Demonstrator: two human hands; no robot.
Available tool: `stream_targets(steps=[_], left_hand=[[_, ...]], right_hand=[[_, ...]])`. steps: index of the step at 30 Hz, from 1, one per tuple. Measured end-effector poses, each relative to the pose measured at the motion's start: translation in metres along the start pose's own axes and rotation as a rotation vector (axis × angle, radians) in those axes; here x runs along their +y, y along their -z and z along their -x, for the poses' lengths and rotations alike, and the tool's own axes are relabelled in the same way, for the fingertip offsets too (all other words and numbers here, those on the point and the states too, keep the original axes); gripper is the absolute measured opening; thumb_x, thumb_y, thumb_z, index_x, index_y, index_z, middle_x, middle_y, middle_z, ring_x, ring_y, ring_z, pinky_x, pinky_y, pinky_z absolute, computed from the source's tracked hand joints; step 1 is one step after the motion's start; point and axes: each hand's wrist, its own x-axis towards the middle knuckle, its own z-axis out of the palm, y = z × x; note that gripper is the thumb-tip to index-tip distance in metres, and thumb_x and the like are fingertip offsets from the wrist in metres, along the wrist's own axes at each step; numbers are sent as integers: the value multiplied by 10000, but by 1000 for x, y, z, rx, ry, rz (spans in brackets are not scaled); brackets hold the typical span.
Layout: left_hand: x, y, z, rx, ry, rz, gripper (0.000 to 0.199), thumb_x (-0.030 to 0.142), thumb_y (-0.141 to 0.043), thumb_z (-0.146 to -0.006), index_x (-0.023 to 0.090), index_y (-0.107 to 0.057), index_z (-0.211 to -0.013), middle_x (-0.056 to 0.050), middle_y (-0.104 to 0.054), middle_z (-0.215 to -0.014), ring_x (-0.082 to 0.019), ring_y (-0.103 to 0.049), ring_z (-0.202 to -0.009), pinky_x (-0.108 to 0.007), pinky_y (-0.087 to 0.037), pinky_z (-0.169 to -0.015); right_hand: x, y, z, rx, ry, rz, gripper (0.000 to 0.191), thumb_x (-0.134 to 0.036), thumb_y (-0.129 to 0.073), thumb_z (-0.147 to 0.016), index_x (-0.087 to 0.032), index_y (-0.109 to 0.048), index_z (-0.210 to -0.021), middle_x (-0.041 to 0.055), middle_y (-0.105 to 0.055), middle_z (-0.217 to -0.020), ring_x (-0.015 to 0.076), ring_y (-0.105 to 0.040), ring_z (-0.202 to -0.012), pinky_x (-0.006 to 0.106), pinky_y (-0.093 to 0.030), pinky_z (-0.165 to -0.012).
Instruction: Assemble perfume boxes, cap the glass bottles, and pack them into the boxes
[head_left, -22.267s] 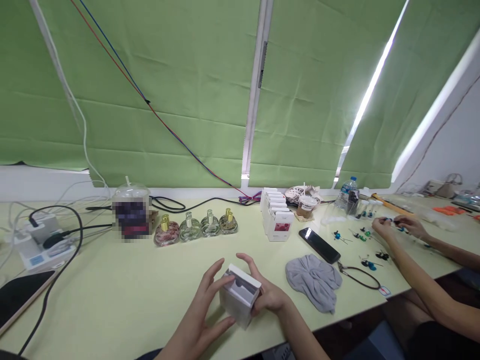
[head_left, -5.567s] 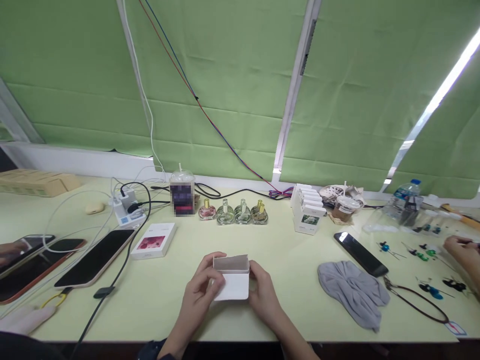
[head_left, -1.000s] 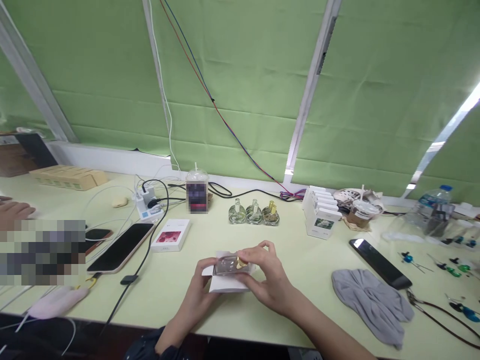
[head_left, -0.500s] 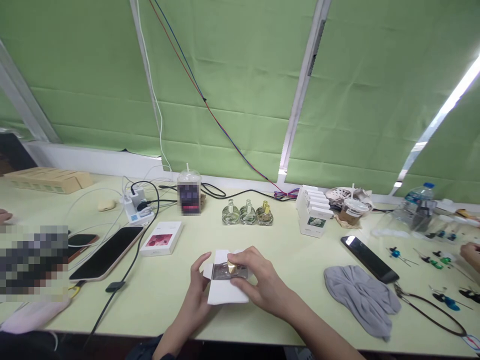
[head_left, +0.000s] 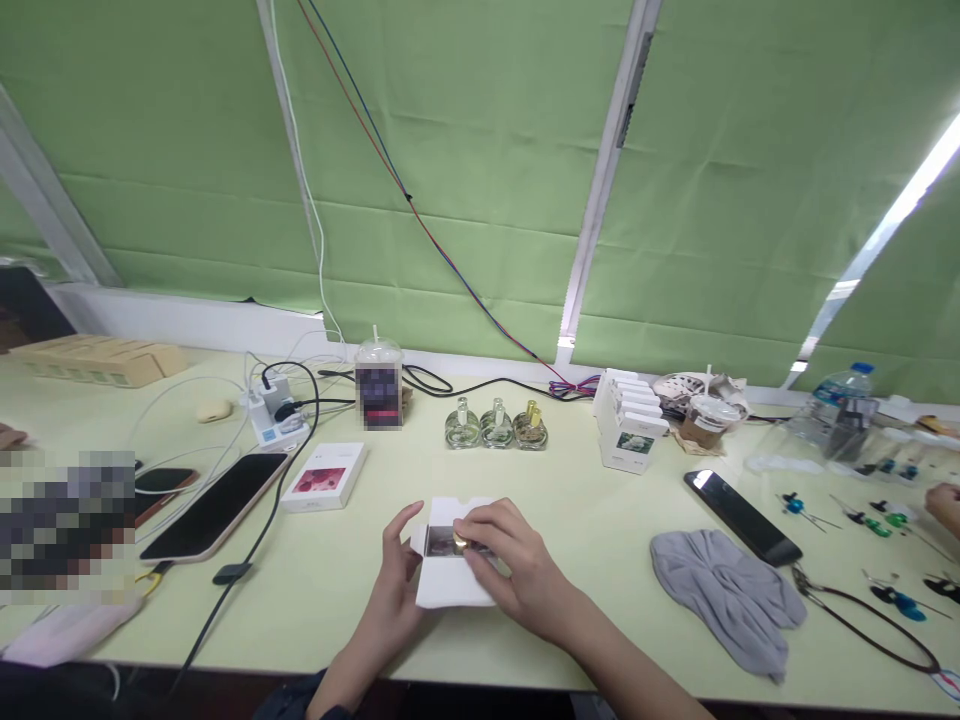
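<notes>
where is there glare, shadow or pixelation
Head view: light glares between green fabric blinds; pale glare marks the black rectangular phone beside the crumpled grey cloth; the open white cardboard box is shaded inside; pixelation hides much of the domed clear plastic cup and a patch far left.

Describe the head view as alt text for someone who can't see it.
A person's right hand grips a gold-topped bottle in the mouth of an open white box, with the left hand beside it. Beyond stand three more bottles and a row of white boxes; a red-pictured box lies left, a gray cloth and black phone right.
</notes>
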Motion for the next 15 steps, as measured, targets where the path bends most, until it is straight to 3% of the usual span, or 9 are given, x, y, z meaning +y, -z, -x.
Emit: stream_targets(steps=[5,9,15], left_hand=[[0,1,-1,15,17,-8,772,353,-666,-734,192,-233,-1352,83,-465,-582,-141,-519,-545,-254,-447,-577],[0,0,-2,-13,63,50,857,373,-704,-704,211,-196,-1376,45,-546,-661,-137,-534,-542,-259,-448,-570],[3,0,-4,-48,103,76,931,402,-714,-701,225,-141,-1413,-14,-594,-795,-142,-547,-584,-280,-464,-589]], right_hand=[[0,0,1,-37,4,55,337,-99,-485,-904,-192,-559,-1219,113,-567,-1089,203,-502,-1026,346,-508,-851],[-1,2,3,-68,-1,146,328,-111,-485,-905,-180,-571,-1214,121,-533,-1121,214,-468,-1041,360,-500,-867],[-9,7,2,-112,-41,394,304,-184,-533,-896,-251,-609,-1182,112,-396,-1334,271,-380,-1146,446,-460,-924]])
